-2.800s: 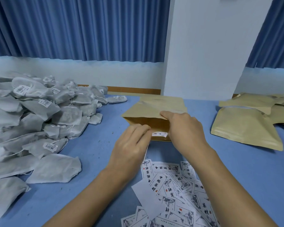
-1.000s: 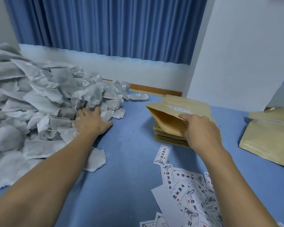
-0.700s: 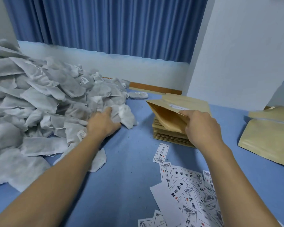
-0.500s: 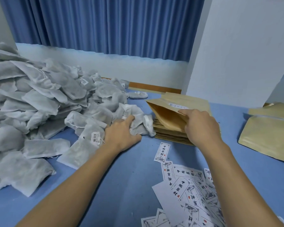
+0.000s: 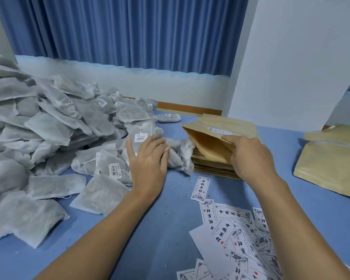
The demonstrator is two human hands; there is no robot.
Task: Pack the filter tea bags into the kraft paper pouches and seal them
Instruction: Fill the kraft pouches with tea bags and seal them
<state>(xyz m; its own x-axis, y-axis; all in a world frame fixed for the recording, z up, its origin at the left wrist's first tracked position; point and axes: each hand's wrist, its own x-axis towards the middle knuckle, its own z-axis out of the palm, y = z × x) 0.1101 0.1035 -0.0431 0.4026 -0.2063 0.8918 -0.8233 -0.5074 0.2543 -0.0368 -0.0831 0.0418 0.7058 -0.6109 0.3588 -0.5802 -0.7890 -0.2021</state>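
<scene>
Status: filling in progress, no pouch sealed in hand. The left hand (image 5: 150,160) is curled over a clump (image 5: 180,152) of tea bags on the table (image 5: 160,229), grasping it just beside the open mouth of the pouch (image 5: 206,142). The right hand (image 5: 250,156) pinches the pouch's upper lip, thumb on top, holding the mouth towards the clump. The pouch rests on a stack (image 5: 210,169) of flat pouches.

Done, by appearance: plump pouches (image 5: 327,164) lie well apart at the right, judged filled. Left to do: insert the clump, seal, and work through the heap (image 5: 49,126), which is large. Loose labels (image 5: 232,225) lie near the right forearm.

Not determinable:
- the left fingertips, hidden behind the clump, and the number of bags in it;
- the right fingers under the pouch lip;
- whether the pouch already holds any bags, since only its near inner wall shows;
- whether the right-hand pouches are sealed, as they are cut off by the frame edge;
- the full extent of the heap, cut off at the left.
</scene>
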